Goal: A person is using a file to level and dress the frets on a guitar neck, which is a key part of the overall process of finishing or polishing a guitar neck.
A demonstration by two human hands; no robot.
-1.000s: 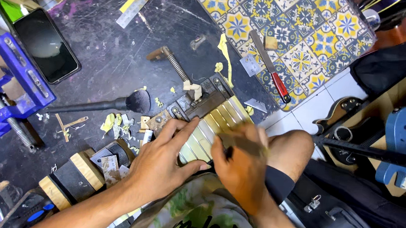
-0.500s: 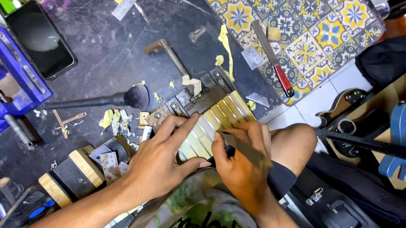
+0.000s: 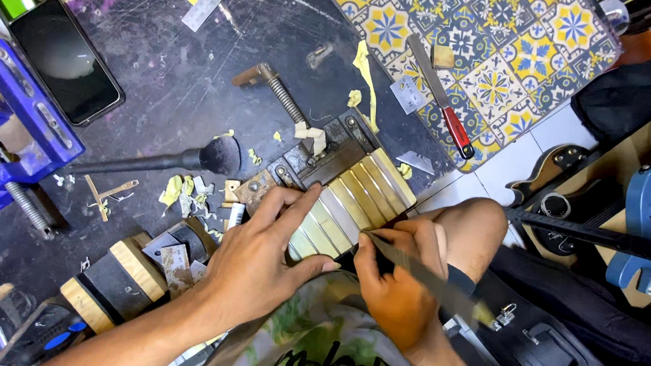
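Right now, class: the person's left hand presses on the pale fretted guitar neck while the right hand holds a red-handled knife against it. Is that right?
Not quite. In the head view the right hand holds a thin dark metal file; the red-handled knife lies untouched on the patterned tiles. The left hand does press the pale fretted guitar neck.

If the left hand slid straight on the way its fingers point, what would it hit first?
The left hand points up and right along the fretted neck clamped at the bench edge. Going on, its fingertips would likely meet the clamp block at the neck's far end first, though heights are hard to judge from above.
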